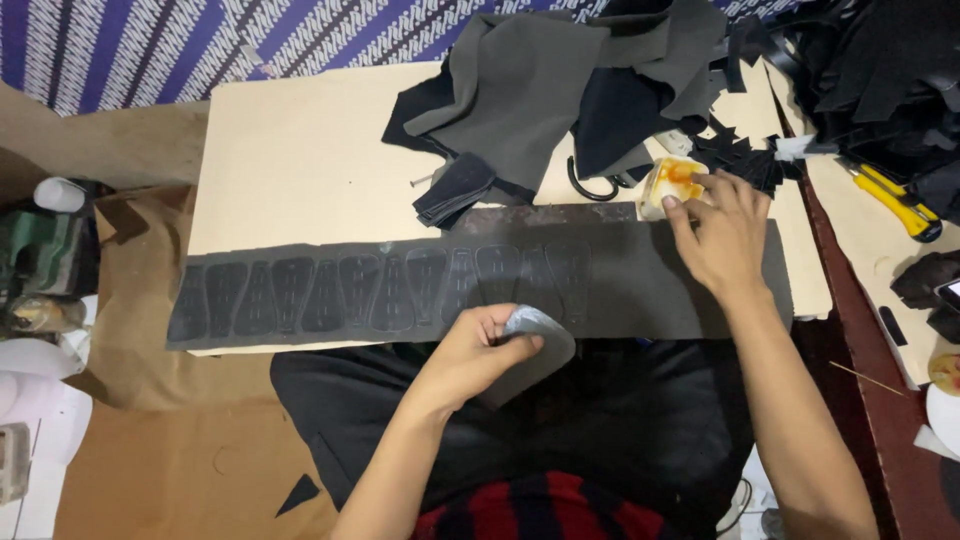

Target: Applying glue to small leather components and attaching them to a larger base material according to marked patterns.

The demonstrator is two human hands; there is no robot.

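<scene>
Your left hand [478,352] is pinching a grey curved cutout [535,348] at the bench's near edge; your right hand's [722,232] fingers are reaching, loosely spread, into a glue tub [668,182].

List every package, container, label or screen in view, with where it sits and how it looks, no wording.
Small tub: at the right hand, behind the dark strip; whitish plastic, orange-yellow contents.
White cylindrical container: far left edge, lying among clutter.
Dark device: right edge, only a glossy corner shows; possibly a screen, cannot tell.
No readable labels or signs visible.

Even overhead light, soft shadows, slight edge distortion.
</scene>
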